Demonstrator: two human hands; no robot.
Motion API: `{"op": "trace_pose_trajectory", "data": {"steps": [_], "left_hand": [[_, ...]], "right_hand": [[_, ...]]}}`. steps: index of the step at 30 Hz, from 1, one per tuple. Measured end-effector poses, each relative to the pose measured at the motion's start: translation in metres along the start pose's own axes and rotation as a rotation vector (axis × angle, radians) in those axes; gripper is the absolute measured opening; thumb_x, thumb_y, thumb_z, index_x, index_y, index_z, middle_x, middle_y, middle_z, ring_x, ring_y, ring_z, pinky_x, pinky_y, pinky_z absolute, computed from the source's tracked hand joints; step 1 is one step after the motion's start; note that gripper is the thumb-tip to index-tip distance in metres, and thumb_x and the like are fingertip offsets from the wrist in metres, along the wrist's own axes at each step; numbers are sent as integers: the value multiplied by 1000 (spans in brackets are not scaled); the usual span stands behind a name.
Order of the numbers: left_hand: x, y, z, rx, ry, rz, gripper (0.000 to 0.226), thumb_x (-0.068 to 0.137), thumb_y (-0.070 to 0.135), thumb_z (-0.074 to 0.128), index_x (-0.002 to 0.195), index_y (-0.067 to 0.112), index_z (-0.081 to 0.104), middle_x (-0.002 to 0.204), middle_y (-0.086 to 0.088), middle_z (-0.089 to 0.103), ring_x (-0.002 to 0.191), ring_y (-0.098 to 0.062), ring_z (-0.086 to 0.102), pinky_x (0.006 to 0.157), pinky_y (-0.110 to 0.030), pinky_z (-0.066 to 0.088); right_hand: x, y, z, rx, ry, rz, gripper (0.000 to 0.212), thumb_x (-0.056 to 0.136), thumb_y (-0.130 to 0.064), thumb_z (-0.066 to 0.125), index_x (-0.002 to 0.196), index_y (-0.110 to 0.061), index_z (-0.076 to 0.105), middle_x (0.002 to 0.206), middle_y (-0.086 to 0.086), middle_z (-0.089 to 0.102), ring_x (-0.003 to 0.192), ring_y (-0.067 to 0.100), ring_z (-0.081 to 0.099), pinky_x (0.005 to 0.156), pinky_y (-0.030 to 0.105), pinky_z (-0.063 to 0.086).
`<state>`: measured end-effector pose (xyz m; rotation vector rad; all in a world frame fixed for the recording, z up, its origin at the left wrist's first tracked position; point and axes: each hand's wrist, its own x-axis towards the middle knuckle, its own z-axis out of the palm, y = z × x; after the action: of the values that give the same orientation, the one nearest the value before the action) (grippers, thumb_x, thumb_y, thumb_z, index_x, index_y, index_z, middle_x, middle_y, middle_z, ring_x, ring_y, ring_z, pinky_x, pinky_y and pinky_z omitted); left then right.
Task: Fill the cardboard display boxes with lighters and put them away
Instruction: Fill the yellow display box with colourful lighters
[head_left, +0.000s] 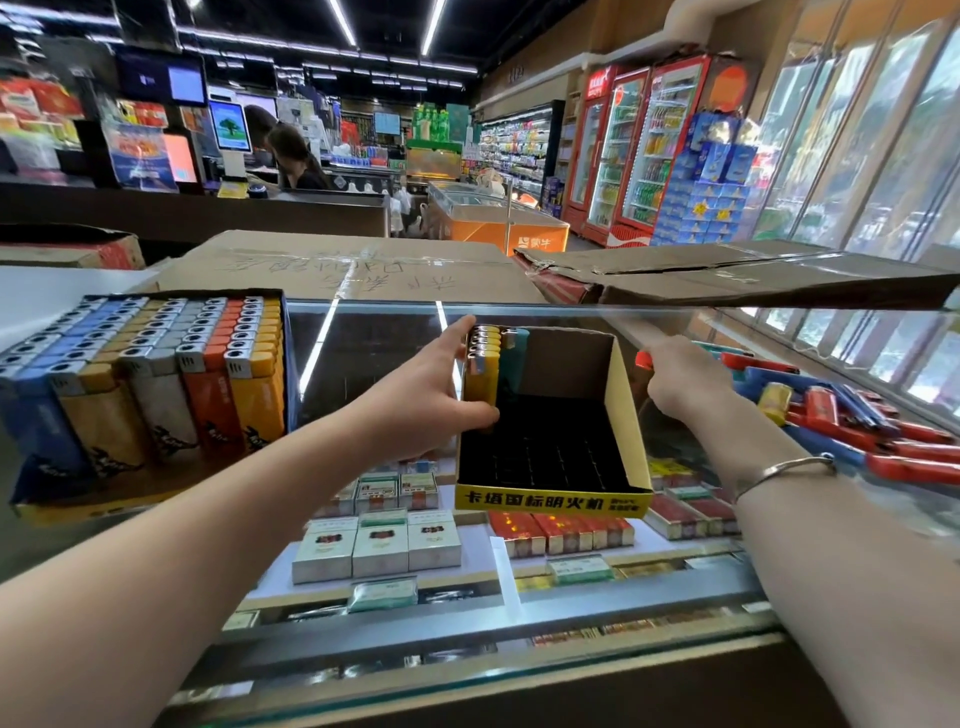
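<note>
On the glass bench (363, 332), directly in front of me, stands the yellow cardboard display box (631, 415), open side up, its black divider grid mostly unfilled. My left hand (431, 384) grips a row of yellow lighters (480, 371) at the box's back left corner, thumb across their front, fingers behind; their metal tops stand above the box wall. Just beside them, inside the box, stands one teal lighter (519, 358), upright. My right hand (680, 376) is to the right of the box, fingers curled around a red lighter (644, 359), of which only the tip shows past my knuckles. A metal bangle (784, 467) sits on my right wrist. Farther right on the bench lies a loose heap of lighters (857, 421), red and blue with one yellow, lying flat and overlapping. At left, a second display box (140, 384) is full: columns of blue, tan, grey, orange and yellow lighters packed upright, tilted toward me. Under the glass, cigarette packs (379, 540) sit on the case shelf. Behind the bench, large brown cartons (353, 265) lie flat, one with handwriting on its taped top. Beyond: a checkout counter with a seated person, red drink coolers (634, 150) and a chest freezer (498, 215).
</note>
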<state>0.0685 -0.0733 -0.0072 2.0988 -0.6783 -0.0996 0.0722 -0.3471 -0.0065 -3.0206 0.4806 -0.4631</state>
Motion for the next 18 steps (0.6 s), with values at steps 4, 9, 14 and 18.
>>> {"op": "trace_pose_trajectory", "data": {"steps": [4, 9, 14, 18], "left_hand": [[0, 1, 0, 15, -1, 5, 93, 79, 21, 70, 146, 37, 7, 145, -10, 34, 116, -30, 51, 98, -49, 44], [0, 1, 0, 0, -6, 14, 92, 79, 22, 70, 146, 37, 8, 145, -9, 37, 121, -30, 48, 101, -50, 41], [-1, 5, 5, -27, -34, 29, 93, 79, 22, 70, 145, 39, 7, 148, -7, 31, 119, -28, 50, 100, -49, 42], [-3, 8, 8, 54, -3, 60, 93, 80, 24, 70, 147, 34, 7, 149, -7, 29, 117, -27, 50, 100, -45, 43]], "right_hand": [[-8, 3, -16, -41, 224, 104, 36, 89, -8, 54, 124, -15, 46, 112, 18, 54, 100, 37, 54, 68, 40, 39], [-10, 25, -34, -144, 137, 304, 34, 85, -15, 63, 116, -8, 51, 110, 19, 59, 101, 38, 56, 69, 37, 37], [-18, 51, -42, -176, -21, 412, 38, 84, -25, 66, 114, -6, 54, 103, 15, 58, 99, 33, 55, 71, 36, 41], [-23, 51, -38, -194, -22, 383, 28, 88, -18, 60, 110, -3, 54, 89, 13, 54, 81, 27, 50, 66, 32, 39]]}}
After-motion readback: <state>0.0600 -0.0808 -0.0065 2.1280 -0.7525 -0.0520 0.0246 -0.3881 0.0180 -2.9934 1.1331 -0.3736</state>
